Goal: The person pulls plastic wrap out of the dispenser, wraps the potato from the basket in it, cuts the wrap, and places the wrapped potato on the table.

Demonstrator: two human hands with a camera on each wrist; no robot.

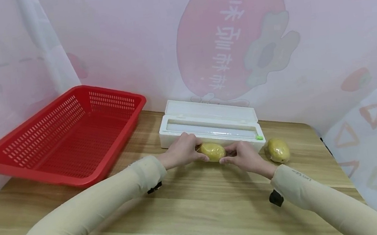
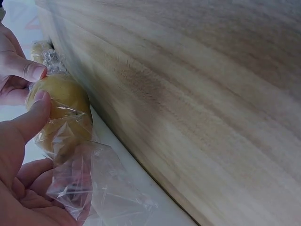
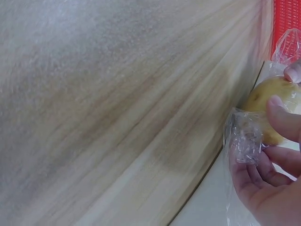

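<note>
Both hands hold a yellow potato in clear cling film, just in front of a white cling film box. At its left end, my left hand grips it with the thumb on the near side. My right hand pinches the opposite end between thumb and fingers. In the left wrist view, loose film trails off the potato by the left fingers. Bunched film gathers at the other end, against the right hand's fingers in the right wrist view.
The box's lid stands raised at the back, with a film roll inside and a green piece at its right end. Another film-wrapped potato lies right of it. A red plastic basket stands at left on the wooden table.
</note>
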